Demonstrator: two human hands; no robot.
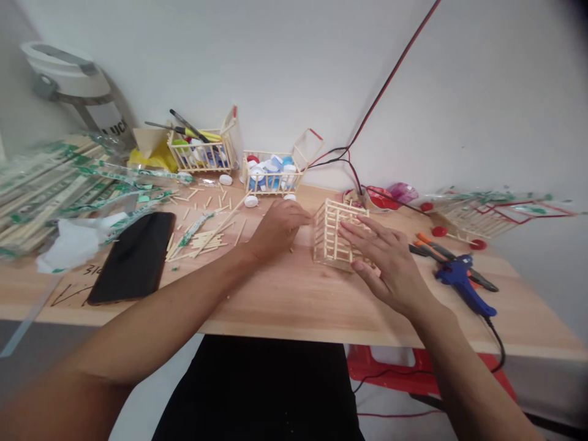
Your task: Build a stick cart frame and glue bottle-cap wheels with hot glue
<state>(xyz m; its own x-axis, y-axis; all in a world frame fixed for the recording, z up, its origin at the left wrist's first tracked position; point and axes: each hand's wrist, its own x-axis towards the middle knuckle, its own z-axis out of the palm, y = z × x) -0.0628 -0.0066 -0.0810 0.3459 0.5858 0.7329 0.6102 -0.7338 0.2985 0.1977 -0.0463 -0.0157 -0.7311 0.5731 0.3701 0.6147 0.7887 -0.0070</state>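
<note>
A small basket (333,233) built of thin wooden sticks stands on the wooden table in front of me. My right hand (388,263) holds it from the right, with fingers spread over the bars and the thumb low at its near corner. At the basket's left side is my left hand (281,229), fingers bent and drawn together, fingertips close to the bars. Whatever may be between those fingertips is hidden. Left of that hand, a pile of short cut sticks (206,241) lies loose on the table.
Two stick carts (271,173) with caps and pens stand by the wall. A black phone (133,257), bagged sticks (50,184) and a tumbler (78,86) are left. A blue glue gun (463,285), orange-handled pliers (436,248) and a red-wheeled cart (478,217) lie right.
</note>
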